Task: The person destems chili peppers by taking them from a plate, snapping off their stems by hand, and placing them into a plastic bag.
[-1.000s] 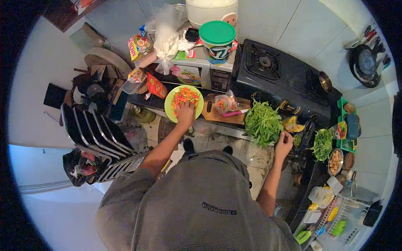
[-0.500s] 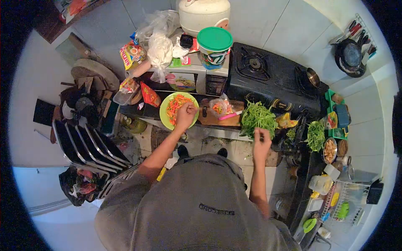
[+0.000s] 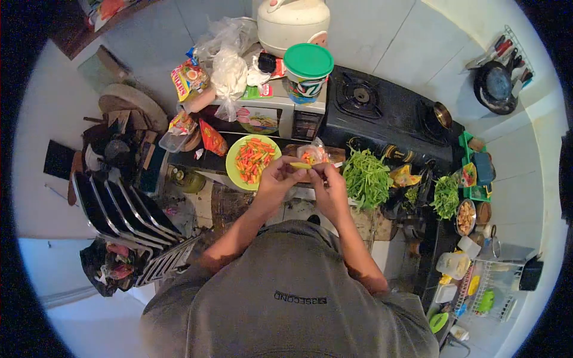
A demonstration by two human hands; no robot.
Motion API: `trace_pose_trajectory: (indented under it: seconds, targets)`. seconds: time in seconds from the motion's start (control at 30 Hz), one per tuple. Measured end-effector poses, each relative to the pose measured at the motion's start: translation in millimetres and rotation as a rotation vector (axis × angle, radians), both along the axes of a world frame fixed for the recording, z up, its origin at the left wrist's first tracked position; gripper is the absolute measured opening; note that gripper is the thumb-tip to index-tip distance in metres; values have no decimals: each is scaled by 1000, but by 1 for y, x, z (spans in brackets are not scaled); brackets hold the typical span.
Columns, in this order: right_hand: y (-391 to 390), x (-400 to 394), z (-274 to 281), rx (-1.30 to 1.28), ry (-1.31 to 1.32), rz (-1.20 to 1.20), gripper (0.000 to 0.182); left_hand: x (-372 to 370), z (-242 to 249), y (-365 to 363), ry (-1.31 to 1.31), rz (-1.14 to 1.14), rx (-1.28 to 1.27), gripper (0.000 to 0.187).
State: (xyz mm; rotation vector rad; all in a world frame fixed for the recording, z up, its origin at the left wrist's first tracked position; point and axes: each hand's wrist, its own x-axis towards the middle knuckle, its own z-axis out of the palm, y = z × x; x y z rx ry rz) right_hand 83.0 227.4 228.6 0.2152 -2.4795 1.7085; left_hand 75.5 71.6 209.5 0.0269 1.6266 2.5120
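Observation:
Both hands meet in front of the cutting board, with a small yellow-green chili (image 3: 300, 165) between their fingertips. My left hand (image 3: 276, 182) pinches one end of it. My right hand (image 3: 329, 186) has its fingers closed at the other end. Just left of my left hand, a lime-green plate (image 3: 233, 173) bears many red, orange and green chilies (image 3: 255, 158). Behind the hands, a clear plastic bag (image 3: 314, 154) with orange-red pieces lies on the wooden cutting board (image 3: 290, 150), which the hands partly cover. A heap of leafy greens (image 3: 366, 179) lies right of my right hand.
A black gas stove (image 3: 382, 98) stands behind the greens. At the back, a green-lidded tub (image 3: 307, 68) sits on a microwave (image 3: 286, 116). A red packet (image 3: 213, 138) lies left of the plate. To the right are a bowl of brown pieces (image 3: 465, 216) and a dish rack (image 3: 498, 286).
My left hand has moved right, off the plate of chilies. My right hand has left the greens and moved left to meet it. A yellow-green chili now shows between them.

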Motion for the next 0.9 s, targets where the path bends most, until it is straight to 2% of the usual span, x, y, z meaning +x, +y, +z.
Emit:
trace_pose_trajectory:
  seconds: [0.2, 0.3, 0.5, 0.63, 0.7, 0.77, 0.9]
  targets:
    - [3, -1, 6, 30, 147, 156, 6, 7, 3, -15, 14, -22, -31, 19]
    - [5, -4, 11, 35, 125, 194, 6, 7, 8, -19, -17, -36, 1, 18]
    - [12, -3, 21, 27, -1, 179, 6, 4, 6, -11, -42, -46, 63, 22]
    - [19, -1, 6, 11, 41, 148, 8, 3, 11, -7, -65, -115, 91, 22]
    - [22, 1, -1, -58, -9, 156, 8, 1, 11, -6, -86, -145, 102, 22]
    - [22, 6, 0, -119, -23, 133, 8, -2, 7, -6, -149, -144, 236, 23]
    - [26, 10, -8, -266, -154, 19, 7, -7, 4, -15, -112, -106, 141, 24]
